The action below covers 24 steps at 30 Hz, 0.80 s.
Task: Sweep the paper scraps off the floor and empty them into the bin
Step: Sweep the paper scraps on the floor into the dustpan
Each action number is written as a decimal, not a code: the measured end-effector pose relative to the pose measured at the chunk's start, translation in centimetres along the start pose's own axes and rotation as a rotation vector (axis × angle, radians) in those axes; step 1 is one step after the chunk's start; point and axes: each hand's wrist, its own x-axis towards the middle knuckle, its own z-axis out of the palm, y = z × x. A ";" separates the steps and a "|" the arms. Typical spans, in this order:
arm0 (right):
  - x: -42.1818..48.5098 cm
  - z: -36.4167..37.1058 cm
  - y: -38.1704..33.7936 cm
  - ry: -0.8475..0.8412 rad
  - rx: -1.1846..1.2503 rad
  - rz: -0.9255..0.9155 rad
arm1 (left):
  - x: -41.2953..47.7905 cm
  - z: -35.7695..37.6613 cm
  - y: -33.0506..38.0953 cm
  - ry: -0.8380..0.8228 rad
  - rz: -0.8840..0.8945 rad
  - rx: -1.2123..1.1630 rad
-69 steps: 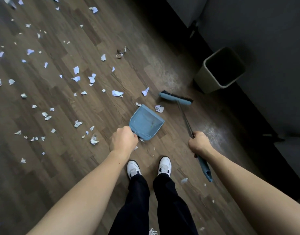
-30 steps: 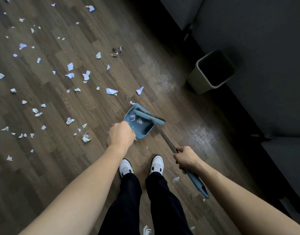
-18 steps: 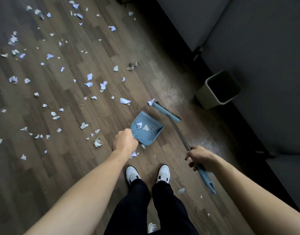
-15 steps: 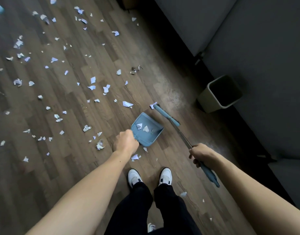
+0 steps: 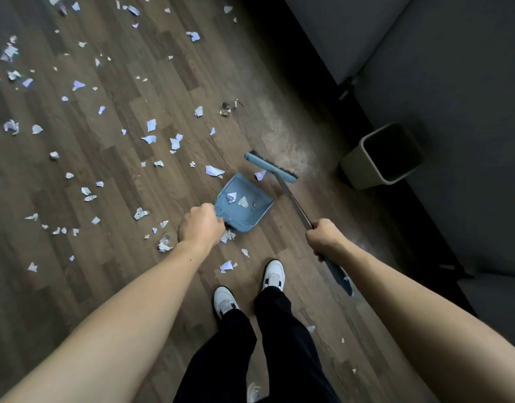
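Note:
My left hand (image 5: 200,226) grips the handle of a blue dustpan (image 5: 250,212) that lies on the wood floor with two white scraps in it. My right hand (image 5: 324,237) grips the shaft of a blue broom; its head (image 5: 269,167) rests on the floor just beyond the pan's far right corner, with one scraps piece (image 5: 260,174) between them. Several more paper scraps (image 5: 151,125) lie scattered over the floor to the left and far side. The beige bin (image 5: 364,167) stands open at the right, by the dark wall.
My two white shoes (image 5: 275,273) stand just behind the dustpan, with scraps around them. Dark grey furniture (image 5: 454,97) fills the right side, with a dark gap along its base. A small brownish crumpled bit (image 5: 225,108) lies further out.
The broom swept two scraps into the pan, then its head moved back out beyond the pan's far corner. The view shifted; the pan stays on the floor in my left hand.

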 end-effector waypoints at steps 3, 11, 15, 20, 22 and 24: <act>2.1 -1.6 -1.0 0.017 -0.031 -0.036 | 1.2 0.8 0.8 -0.003 -0.008 0.019; 7.2 -4.8 -3.0 0.032 -0.127 -0.050 | 3.4 0.2 3.1 0.032 0.007 0.068; 9.1 -4.8 -3.7 0.051 -0.190 -0.059 | 4.0 0.3 4.0 0.035 0.016 0.090; 10.0 -3.8 -3.6 -0.065 -0.193 0.003 | 5.1 -0.2 4.4 0.029 0.005 0.083; 9.2 -3.3 -3.2 -0.134 -0.194 0.024 | 5.4 -0.3 4.4 0.019 0.004 0.081; 7.8 -2.8 -2.7 -0.173 -0.194 0.023 | 5.5 -0.3 4.3 0.023 0.004 0.090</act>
